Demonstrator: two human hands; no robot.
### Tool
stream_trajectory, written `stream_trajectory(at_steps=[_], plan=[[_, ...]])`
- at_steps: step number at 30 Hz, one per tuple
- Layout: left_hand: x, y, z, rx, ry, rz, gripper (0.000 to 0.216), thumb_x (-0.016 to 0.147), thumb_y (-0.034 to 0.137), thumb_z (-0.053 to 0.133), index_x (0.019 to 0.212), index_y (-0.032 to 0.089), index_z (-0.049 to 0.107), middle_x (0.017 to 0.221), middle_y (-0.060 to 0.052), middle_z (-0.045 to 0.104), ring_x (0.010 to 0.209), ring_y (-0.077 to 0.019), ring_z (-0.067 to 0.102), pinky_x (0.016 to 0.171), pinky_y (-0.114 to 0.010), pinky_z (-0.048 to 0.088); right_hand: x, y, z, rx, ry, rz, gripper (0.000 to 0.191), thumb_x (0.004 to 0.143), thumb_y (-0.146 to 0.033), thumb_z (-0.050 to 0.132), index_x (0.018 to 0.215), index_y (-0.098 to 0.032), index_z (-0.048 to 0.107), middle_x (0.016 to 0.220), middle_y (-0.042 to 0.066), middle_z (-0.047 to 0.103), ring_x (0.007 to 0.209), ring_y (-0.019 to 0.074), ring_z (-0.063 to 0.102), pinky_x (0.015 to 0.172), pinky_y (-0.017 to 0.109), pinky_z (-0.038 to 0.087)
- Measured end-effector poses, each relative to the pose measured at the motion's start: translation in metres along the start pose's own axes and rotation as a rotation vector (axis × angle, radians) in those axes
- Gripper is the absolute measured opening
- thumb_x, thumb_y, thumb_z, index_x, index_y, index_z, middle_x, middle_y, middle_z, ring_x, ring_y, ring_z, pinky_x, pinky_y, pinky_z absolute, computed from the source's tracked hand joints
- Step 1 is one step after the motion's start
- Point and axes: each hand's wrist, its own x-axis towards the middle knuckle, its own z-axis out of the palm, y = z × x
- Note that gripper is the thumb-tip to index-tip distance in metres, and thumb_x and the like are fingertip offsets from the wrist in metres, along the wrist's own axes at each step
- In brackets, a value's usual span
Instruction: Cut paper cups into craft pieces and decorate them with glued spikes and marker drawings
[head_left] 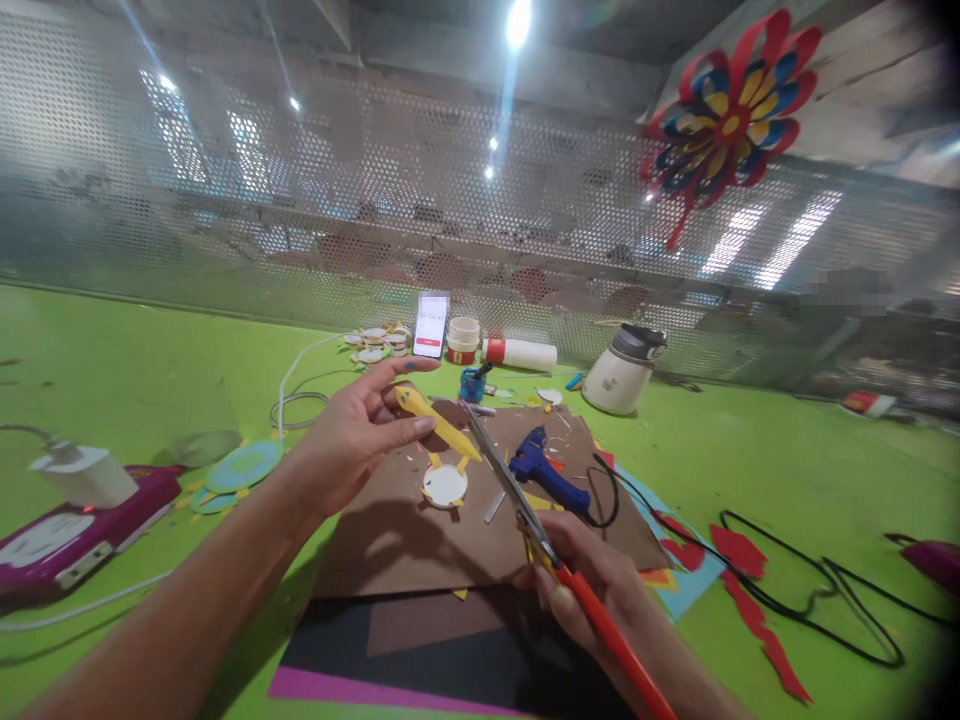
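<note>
A slender yellow paper piece (451,435) is slanting down to the right, its pointed end hanging free and small blue marks showing on its upper, rounded end, which the left hand (364,430) is gripping. Large scissors (510,484) with grey metal blades and orange-red handles are resting in the right hand (604,575), their blades pointing up and left, just beside the yellow tip.

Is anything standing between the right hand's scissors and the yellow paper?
Nothing visible: the right hand holds the scissors beside the free end of the yellow paper, which the left hand holds. Whether scissors and paper touch is unclear.
</note>
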Motion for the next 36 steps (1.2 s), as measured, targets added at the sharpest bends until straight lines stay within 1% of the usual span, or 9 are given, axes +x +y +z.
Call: stream_trajectory(at_steps=[2,4,9,13,16,21,26,32,36], plan=[[0.000,-0.002,-0.002,0.008,0.000,0.007,0.062,0.070,0.018,0.084,0.125,0.018,0.056,0.075,0.001,0.073,0.068,-0.0138,0.071,0.068,-0.022,0.058,0.000,0.001,-0.001,-0.030,-0.010,-0.007,0.043,0.092,-0.048,0.058,0.125,-0.022,0.053,0.090,0.005,0.066,0.078,0.0178,0.062,0.068,0.026,0.047],[0.001,-0.003,-0.003,0.009,-0.007,0.016,0.063,0.070,0.018,0.084,0.127,0.019,0.056,0.077,0.001,0.074,0.068,-0.0140,0.072,0.068,-0.022,0.058,0.000,0.002,-0.001,-0.075,0.011,-0.017,0.043,0.092,-0.047,0.058,0.126,-0.022,0.054,0.086,0.004,0.067,0.075,0.0173,0.061,0.066,0.026,0.047],[0.000,-0.002,-0.002,0.000,-0.014,0.023,0.063,0.069,0.017,0.085,0.125,0.020,0.057,0.074,0.003,0.072,0.067,-0.0140,0.072,0.068,-0.022,0.058,-0.001,0.007,-0.002,-0.139,0.059,-0.041,0.041,0.093,-0.044,0.057,0.127,-0.022,0.055,0.077,0.001,0.065,0.069,0.0168,0.060,0.059,0.025,0.044],[0.000,-0.002,-0.001,-0.015,-0.022,0.039,0.061,0.069,0.016,0.085,0.125,0.021,0.059,0.073,0.005,0.069,0.067,-0.0116,0.070,0.067,-0.020,0.058,-0.001,0.010,-0.002,-0.163,0.041,-0.056,0.043,0.093,-0.045,0.058,0.128,-0.022,0.055,0.075,0.000,0.063,0.066,0.0163,0.059,0.060,0.026,0.043],[0.000,-0.003,-0.002,-0.008,-0.024,0.041,0.062,0.070,0.016,0.084,0.126,0.022,0.059,0.073,0.005,0.069,0.067,-0.0111,0.069,0.068,-0.020,0.058,0.000,0.011,-0.002,-0.144,0.039,-0.070,0.045,0.092,-0.050,0.058,0.127,-0.021,0.056,0.072,-0.001,0.060,0.063,0.0157,0.058,0.060,0.026,0.043],[0.001,-0.004,-0.003,0.017,-0.041,0.052,0.062,0.070,0.018,0.083,0.127,0.021,0.057,0.074,0.003,0.069,0.068,-0.0144,0.071,0.070,-0.026,0.059,0.000,0.011,-0.001,-0.140,0.055,-0.072,0.047,0.091,-0.054,0.057,0.125,-0.021,0.059,0.071,-0.001,0.058,0.060,0.0147,0.055,0.058,0.026,0.041],[0.000,-0.004,-0.002,0.013,-0.037,0.057,0.061,0.071,0.017,0.083,0.126,0.021,0.058,0.075,0.004,0.069,0.068,-0.0128,0.070,0.071,-0.024,0.059,-0.001,0.007,0.000,-0.120,0.068,-0.058,0.048,0.091,-0.056,0.058,0.124,-0.021,0.060,0.069,-0.002,0.056,0.058,0.0134,0.050,0.056,0.025,0.039],[-0.001,-0.004,0.003,0.005,-0.011,0.057,0.060,0.069,0.019,0.084,0.124,0.020,0.060,0.075,0.003,0.069,0.067,-0.0138,0.070,0.071,-0.026,0.060,0.000,0.001,0.003,-0.113,0.093,-0.060,0.051,0.091,-0.060,0.055,0.123,-0.021,0.062,0.064,-0.003,0.054,0.054,0.0124,0.046,0.054,0.025,0.041],[-0.003,-0.003,0.007,0.007,0.021,0.065,0.059,0.069,0.018,0.083,0.123,0.020,0.060,0.075,0.004,0.068,0.067,-0.0129,0.070,0.071,-0.026,0.061,-0.001,0.000,0.006,-0.048,0.106,-0.055,0.054,0.091,-0.063,0.055,0.123,-0.020,0.061,0.064,-0.003,0.054,0.053,0.0120,0.045,0.054,0.025,0.042]])
